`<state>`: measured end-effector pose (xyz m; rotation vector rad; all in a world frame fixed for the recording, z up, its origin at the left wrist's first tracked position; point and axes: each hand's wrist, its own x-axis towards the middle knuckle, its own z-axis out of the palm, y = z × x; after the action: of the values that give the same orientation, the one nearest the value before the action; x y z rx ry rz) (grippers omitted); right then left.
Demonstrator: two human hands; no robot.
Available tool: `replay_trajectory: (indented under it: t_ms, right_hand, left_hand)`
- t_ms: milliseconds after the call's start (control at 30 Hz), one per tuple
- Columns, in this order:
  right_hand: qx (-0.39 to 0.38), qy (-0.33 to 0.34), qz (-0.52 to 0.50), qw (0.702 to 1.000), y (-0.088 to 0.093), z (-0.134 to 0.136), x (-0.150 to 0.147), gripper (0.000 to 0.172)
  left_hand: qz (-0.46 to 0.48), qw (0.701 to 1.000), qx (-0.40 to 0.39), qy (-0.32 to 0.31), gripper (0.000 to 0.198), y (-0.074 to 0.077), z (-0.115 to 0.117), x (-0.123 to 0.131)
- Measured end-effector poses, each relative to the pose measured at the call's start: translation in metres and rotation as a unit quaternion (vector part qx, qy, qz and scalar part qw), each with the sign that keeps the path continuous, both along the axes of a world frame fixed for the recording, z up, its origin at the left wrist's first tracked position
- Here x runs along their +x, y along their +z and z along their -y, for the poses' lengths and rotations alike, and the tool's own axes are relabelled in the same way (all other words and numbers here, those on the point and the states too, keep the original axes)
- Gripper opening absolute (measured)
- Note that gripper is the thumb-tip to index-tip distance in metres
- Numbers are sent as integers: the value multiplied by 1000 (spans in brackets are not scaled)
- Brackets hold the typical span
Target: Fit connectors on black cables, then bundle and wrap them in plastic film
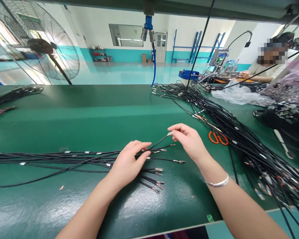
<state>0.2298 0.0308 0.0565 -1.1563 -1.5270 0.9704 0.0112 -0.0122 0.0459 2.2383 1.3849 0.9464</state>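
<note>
My right hand [186,141] pinches one cable [160,141] near its metal tip, thumb and fingertips together, and that cable slants up and to the right out of the rest. My left hand [128,164] lies open across the bundle of black cables [64,159], not closed around it. The bundle runs lengthwise along the green table [72,116], its metal ends pointing right, about ten of them fanned out past my left hand, though I can't count them exactly. Bare table stretches above the bundle and below it, down to the near edge. Just past my right hand sit orange scissors [218,138], touching a big heap of black cables [249,146].
</note>
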Motion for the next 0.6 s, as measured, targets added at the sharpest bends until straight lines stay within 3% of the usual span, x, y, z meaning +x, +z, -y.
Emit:
replay_trajectory:
  t_ms: [67,167,267,433,600]
  right_hand:
    - [28,-55,141,988,-4,-13,15,20]
    - [67,-132,308,940,-11,-29,35,18]
    - [71,-154,315,934,-18,-38,43,21]
    - [49,-89,298,949,-34,-41,33,23]
    - [37,-66,277,958,-47,-48,32,24]
  left_hand:
    - [-45,999,6,5,29,-6,-5,-4]
    - [-100,995,17,13,30,-15,-11,-7]
    - [-135,990,17,32,33,-24,-17,-11]
    - [-201,979,-14,0,33,-29,-24,-18]
    - [-137,990,-34,-26,32,-27,-25,-14]
